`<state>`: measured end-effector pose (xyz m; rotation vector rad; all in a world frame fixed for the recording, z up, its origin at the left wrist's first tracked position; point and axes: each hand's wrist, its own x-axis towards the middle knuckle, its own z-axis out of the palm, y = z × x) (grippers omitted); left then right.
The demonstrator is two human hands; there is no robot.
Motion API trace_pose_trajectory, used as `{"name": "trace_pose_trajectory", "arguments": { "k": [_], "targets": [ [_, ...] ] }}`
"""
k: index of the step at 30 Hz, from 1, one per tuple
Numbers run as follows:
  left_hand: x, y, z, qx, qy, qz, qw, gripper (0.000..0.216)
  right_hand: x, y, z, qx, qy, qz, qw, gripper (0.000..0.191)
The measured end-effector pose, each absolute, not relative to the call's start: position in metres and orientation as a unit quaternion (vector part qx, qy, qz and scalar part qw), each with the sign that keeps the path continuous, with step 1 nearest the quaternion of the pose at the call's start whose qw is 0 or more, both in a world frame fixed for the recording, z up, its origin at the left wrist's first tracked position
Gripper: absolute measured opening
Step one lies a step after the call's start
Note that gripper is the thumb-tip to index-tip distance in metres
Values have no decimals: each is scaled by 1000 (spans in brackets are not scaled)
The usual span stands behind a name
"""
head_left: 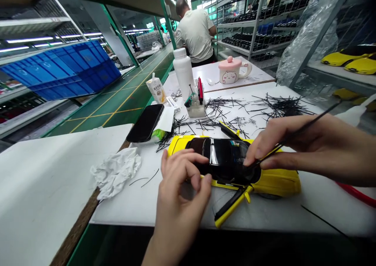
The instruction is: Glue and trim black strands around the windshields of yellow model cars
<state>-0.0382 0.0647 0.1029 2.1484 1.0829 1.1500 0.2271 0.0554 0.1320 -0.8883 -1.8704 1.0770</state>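
Observation:
A yellow model car point(279, 182) with a black roof lies on the white worktop, its nose to the right. Its near door point(230, 211) swings out toward me, and the far door point(227, 131) stands out too. My left hand point(183, 187) is curled at the rear, its fingers over the car's back and its thumb by the near side. In my right hand point(299, 144), a slim black tool point(311, 121) is pinched between thumb and fingers, slanting down to the windshield area. The fingertips hide its tip.
Loose black strips point(284, 105) are scattered behind the car. Crumpled white tissue point(117, 172), a phone point(145, 123), a tool holder point(196, 107), a white bottle point(183, 72) and a pink-lidded mug point(230, 70) stand or lie around. A co-worker point(195, 33) sits ahead, beside a green conveyor point(117, 101).

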Motion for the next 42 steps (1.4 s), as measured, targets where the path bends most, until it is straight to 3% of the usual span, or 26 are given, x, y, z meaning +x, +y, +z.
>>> {"name": "trace_pose_trajectory", "arguments": {
  "k": [6,12,20,27,34,42],
  "targets": [
    [-43,63,92,770,436,412,216,26,234,47,112,-340,-809,337,340,13],
    [-32,68,87,804,425,390,143,31,224,44,102,-277,-850,250,373,13],
    [-33,67,84,812,434,370,125,36,223,41,95,-257,-897,153,324,22],
    [-30,66,80,817,436,364,98,43,222,39,94,-251,-911,143,295,20],
    [-25,65,79,813,435,378,78,48,222,36,91,-298,-843,256,366,17],
    [-26,63,81,810,446,369,88,45,219,33,93,-304,-839,255,373,23]
  ]
}}
